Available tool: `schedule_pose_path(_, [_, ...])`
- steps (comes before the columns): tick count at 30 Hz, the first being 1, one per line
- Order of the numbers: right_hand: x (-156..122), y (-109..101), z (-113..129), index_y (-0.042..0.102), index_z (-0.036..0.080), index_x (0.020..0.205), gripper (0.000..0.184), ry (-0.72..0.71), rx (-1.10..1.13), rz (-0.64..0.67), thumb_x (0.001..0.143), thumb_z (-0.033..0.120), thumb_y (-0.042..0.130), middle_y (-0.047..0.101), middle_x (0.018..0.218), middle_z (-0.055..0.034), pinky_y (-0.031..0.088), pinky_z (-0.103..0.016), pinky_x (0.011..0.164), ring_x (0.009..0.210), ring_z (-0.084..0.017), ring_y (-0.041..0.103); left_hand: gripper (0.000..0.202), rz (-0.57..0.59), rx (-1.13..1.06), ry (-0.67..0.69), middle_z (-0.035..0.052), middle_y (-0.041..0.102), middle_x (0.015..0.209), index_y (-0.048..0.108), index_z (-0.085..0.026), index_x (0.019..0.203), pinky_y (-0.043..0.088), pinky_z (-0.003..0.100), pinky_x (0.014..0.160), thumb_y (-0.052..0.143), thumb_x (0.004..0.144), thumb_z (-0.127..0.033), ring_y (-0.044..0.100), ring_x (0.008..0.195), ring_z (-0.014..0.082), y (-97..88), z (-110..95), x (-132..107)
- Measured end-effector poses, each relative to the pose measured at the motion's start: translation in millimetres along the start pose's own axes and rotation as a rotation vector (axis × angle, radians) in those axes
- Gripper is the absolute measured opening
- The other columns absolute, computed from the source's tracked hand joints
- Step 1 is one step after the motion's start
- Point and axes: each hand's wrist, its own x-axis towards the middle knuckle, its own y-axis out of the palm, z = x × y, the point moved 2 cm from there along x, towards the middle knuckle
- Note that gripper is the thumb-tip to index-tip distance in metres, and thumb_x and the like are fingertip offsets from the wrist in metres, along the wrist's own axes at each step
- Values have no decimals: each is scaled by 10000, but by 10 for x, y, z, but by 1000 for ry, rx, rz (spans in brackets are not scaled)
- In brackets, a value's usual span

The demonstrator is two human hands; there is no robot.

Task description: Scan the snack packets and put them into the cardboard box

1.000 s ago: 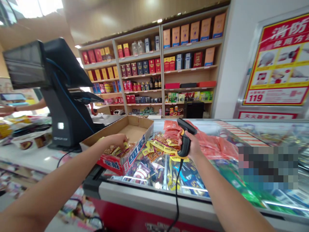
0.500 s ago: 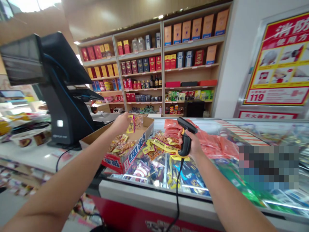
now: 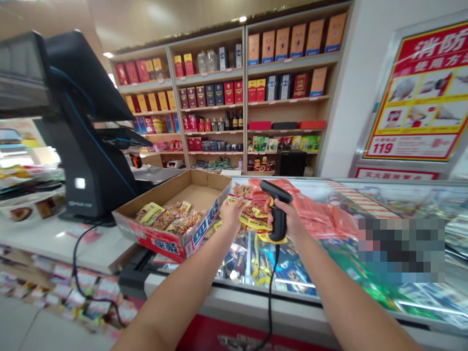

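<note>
Barcode scanner (image 3: 277, 214): black handheld, pistol form, yellow band at the handle base, black cable hanging from the bottom; held upright in the closed right grip (image 3: 292, 222), head pointing left

Snack packet (image 3: 237, 192): small clear pouch, yellow banner, brownish contents; pinched at its lower edge by the left grip (image 3: 229, 214), raised just left of the scanner head, above a heap of like packets (image 3: 256, 219)

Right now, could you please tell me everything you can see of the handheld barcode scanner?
The barcode scanner is black, plastic-looking and pistol-shaped, with yellow trim around the handle's base. The right hand grips its handle, holding it upright above the glass-topped freezer, head pointing left toward the snack packet in the left hand. A black cord hangs from its base past the freezer's front edge.
</note>
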Motion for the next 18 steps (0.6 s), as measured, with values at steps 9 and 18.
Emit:
schedule_pose_path(9, [-42, 103, -62, 627, 162, 724, 258, 126, -113, 79, 656, 390, 726, 668, 653, -22, 452, -229, 372, 382, -120, 572, 444, 81, 133, 58, -48, 617, 633, 528, -154, 736, 591, 358, 724, 843, 443, -265, 641, 593, 120, -195, 158, 94])
schedule_pose_path(18, [-46, 71, -107, 626, 159, 625, 273, 157, -233, 61, 691, 419, 678, 600, 456, -16, 429, -223, 379, 352, -124, 542, 412, 109, 140, 67, -59, 594, 602, 521, -162, 716, 584, 334, 704, 829, 472, -284, 636, 587, 122, -168, 176, 71])
